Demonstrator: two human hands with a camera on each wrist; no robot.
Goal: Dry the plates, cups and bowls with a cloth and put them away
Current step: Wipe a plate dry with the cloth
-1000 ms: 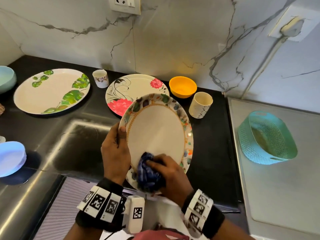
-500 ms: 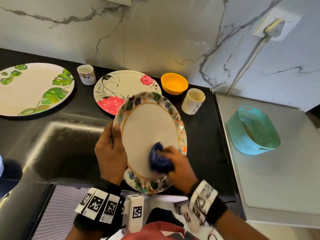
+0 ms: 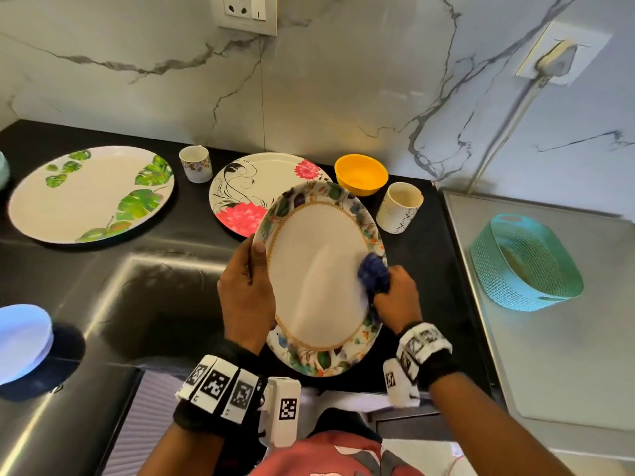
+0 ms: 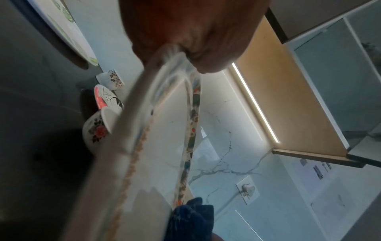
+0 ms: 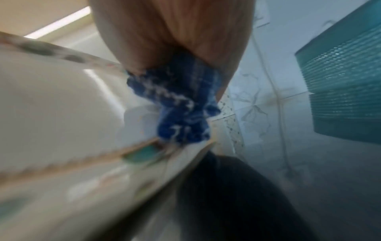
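Note:
A white plate with a floral rim (image 3: 319, 280) is held tilted above the black counter, by the sink. My left hand (image 3: 245, 290) grips its left edge, thumb on the rim; the left wrist view shows the same plate (image 4: 156, 130) edge-on under the hand. My right hand (image 3: 395, 297) clutches a bunched blue cloth (image 3: 372, 274) and presses it on the plate's right side; the cloth (image 5: 179, 106) shows blurred in the right wrist view. On the counter behind lie a red-flower plate (image 3: 240, 190), a green-leaf plate (image 3: 89, 194), two cups (image 3: 195, 163) (image 3: 400, 207) and an orange bowl (image 3: 360, 175).
A steel sink (image 3: 144, 297) lies to the left of the held plate. A teal mesh basket (image 3: 525, 262) stands on the steel surface at the right. A pale blue dish (image 3: 20, 341) sits at the left edge. A plugged-in cord (image 3: 505, 121) hangs down the marble wall.
The cloth and my right hand have swept from the plate's lower middle up to its right side. My left hand keeps its grip on the left rim.

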